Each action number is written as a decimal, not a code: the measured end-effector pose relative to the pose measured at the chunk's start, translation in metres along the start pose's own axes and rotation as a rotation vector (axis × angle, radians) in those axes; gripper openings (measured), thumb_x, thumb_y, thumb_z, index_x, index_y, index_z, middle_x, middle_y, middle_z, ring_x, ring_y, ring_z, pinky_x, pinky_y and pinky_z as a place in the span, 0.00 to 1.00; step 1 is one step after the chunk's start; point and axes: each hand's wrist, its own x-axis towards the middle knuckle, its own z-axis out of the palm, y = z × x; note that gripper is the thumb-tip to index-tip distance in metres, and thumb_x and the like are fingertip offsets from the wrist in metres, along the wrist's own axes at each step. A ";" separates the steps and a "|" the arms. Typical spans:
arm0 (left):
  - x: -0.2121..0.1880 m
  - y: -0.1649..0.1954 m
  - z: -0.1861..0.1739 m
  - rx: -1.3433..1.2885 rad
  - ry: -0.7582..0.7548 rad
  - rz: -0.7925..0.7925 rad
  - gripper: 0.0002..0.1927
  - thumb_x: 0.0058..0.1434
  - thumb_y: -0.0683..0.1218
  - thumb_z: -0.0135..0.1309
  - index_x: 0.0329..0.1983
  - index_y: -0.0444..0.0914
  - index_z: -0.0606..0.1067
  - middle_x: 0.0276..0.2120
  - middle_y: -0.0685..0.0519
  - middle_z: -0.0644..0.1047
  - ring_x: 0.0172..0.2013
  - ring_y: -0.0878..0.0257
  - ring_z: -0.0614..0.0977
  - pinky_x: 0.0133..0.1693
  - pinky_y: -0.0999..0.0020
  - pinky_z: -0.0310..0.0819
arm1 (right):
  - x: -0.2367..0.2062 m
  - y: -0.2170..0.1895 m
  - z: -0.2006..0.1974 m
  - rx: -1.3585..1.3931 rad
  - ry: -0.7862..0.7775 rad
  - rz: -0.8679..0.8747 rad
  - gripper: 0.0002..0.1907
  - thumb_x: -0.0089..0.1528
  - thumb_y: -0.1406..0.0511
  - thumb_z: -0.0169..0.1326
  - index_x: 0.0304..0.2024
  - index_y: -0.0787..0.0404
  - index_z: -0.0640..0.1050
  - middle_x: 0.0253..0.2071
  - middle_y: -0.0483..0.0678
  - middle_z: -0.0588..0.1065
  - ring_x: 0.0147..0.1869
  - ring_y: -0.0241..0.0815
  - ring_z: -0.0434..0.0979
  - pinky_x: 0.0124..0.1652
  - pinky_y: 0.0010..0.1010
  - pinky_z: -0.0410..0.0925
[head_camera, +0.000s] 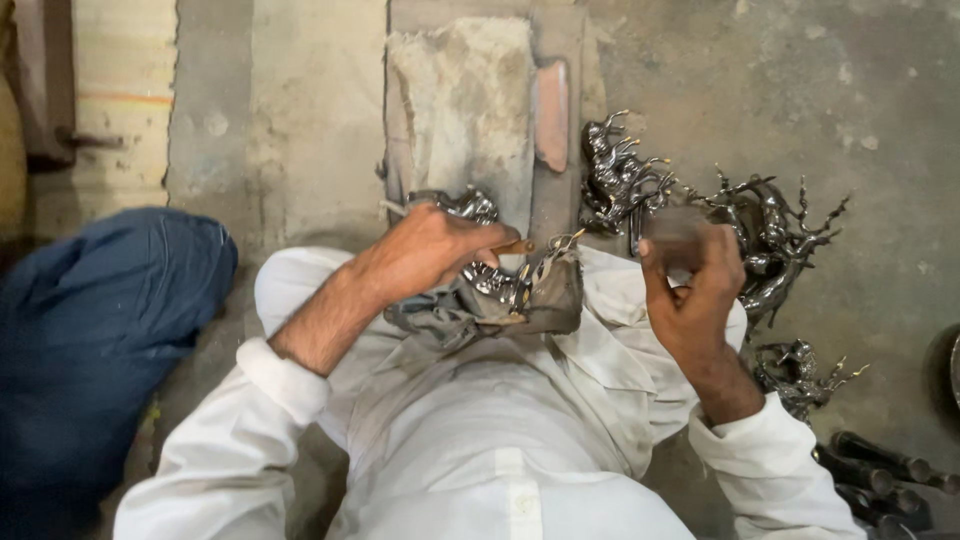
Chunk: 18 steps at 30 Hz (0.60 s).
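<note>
The left hand (425, 250) has its grip closed on a dark metal figurine (490, 285) resting on a grey cloth (555, 295) in the lap. The right hand (690, 290) is curled around a blurred small object (672, 228) above the floor (800, 80).

The left hand (425, 250) sits at centre on a metal figurine (500, 285) in the lap, with the right hand (690, 290) at three o'clock of it. A stone block (465, 100) lies at twelve, more figurines (700, 205) at two, metal rods (880, 480) down at five.
</note>
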 end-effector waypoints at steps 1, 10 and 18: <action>0.000 0.000 0.000 -0.002 0.011 -0.003 0.27 0.49 0.32 0.55 0.54 0.42 0.76 0.34 0.54 0.85 0.30 0.53 0.85 0.32 0.60 0.77 | 0.000 0.000 0.001 -0.134 -0.057 -0.090 0.18 0.58 0.74 0.63 0.50 0.64 0.76 0.43 0.52 0.72 0.46 0.53 0.72 0.43 0.42 0.67; 0.001 0.003 -0.006 -0.041 -0.027 0.062 0.27 0.50 0.32 0.53 0.54 0.42 0.76 0.35 0.53 0.84 0.31 0.56 0.85 0.32 0.63 0.76 | -0.008 -0.001 0.000 -0.353 -0.063 -0.177 0.19 0.53 0.75 0.62 0.48 0.62 0.78 0.40 0.53 0.73 0.46 0.56 0.70 0.45 0.46 0.66; 0.001 -0.001 -0.004 -0.030 0.031 0.153 0.27 0.48 0.33 0.53 0.54 0.43 0.75 0.35 0.54 0.84 0.36 0.58 0.87 0.35 0.64 0.79 | -0.009 -0.002 -0.005 -0.315 -0.047 -0.184 0.20 0.53 0.75 0.60 0.49 0.63 0.77 0.43 0.54 0.74 0.48 0.58 0.69 0.46 0.46 0.64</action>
